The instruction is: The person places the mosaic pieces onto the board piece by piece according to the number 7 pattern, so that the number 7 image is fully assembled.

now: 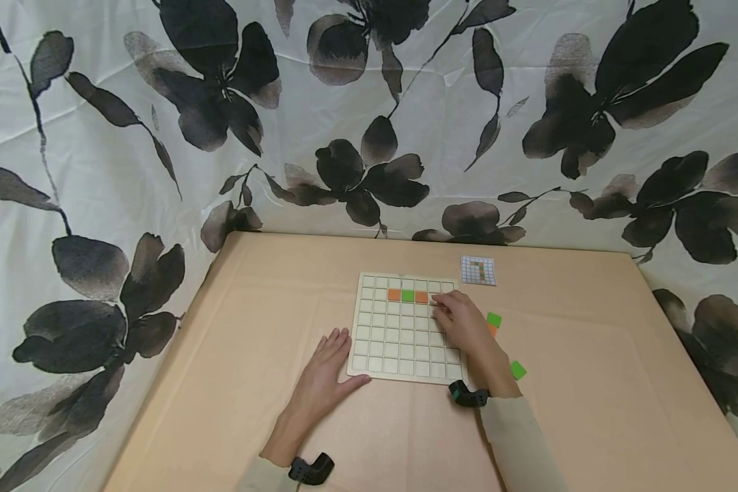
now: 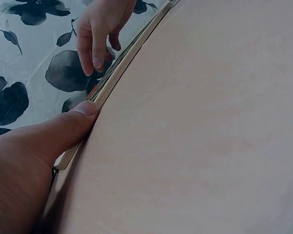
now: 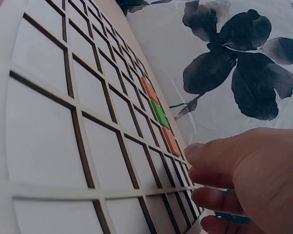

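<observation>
A pale grid board with white square cells lies on the table. Near its top sits a row of tiles: an orange tile, a green tile and another orange tile. My right hand has its bent fingertips at the cell just right of this row; whether a tile is between them is hidden. In the right wrist view, the thumb is near the row's end. My left hand rests spread at the board's lower left corner, its thumb against the lower edge.
A small card with a coloured pattern on a grid lies beyond the board's upper right corner. Loose tiles lie right of the board: a green tile, a partly hidden orange tile and another green tile. Floral cloth hangs behind the table.
</observation>
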`<state>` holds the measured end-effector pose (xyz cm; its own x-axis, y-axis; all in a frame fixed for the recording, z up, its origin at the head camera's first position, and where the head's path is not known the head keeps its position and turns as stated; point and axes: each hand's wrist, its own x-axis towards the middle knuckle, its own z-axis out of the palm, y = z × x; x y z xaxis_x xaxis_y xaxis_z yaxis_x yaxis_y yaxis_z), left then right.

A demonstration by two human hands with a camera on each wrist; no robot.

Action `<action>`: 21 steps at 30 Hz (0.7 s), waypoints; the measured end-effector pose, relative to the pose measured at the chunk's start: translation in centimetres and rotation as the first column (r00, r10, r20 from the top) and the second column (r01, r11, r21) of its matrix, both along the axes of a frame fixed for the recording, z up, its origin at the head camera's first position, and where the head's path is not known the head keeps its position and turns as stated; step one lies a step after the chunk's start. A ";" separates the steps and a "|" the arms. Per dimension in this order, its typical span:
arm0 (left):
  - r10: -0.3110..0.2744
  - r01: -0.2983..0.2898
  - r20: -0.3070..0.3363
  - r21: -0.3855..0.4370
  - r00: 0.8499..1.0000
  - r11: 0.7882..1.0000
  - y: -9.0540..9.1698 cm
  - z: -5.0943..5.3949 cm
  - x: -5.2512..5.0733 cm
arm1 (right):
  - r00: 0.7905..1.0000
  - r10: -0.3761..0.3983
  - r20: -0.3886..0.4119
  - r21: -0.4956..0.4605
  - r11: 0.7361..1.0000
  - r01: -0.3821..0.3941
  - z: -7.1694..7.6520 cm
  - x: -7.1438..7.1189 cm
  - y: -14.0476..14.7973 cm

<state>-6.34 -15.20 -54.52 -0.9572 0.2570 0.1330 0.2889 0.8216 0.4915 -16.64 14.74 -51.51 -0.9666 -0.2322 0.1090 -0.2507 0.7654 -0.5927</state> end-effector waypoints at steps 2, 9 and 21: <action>0.003 -0.003 0.007 -0.005 1.000 1.000 0.0 -0.1 0.0 | 1.000 -0.007 0.002 0.003 1.000 0.007 0.0 0.1 0.3; 0.007 -0.007 0.004 -0.002 1.000 1.000 0.0 -0.2 -0.1 | 0.998 -0.040 0.049 0.005 0.999 0.040 0.5 0.7 1.2; 0.005 -0.005 0.003 -0.001 1.000 1.000 0.0 -0.1 -0.1 | 0.995 -0.082 0.057 0.008 0.997 0.081 0.5 1.4 2.1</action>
<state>-6.40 -15.17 -54.61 -0.9590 0.2521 0.1295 0.2829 0.8237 0.4915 -15.23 16.86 -51.05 -0.9869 -0.1529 0.0515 -0.1530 0.7854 -0.5998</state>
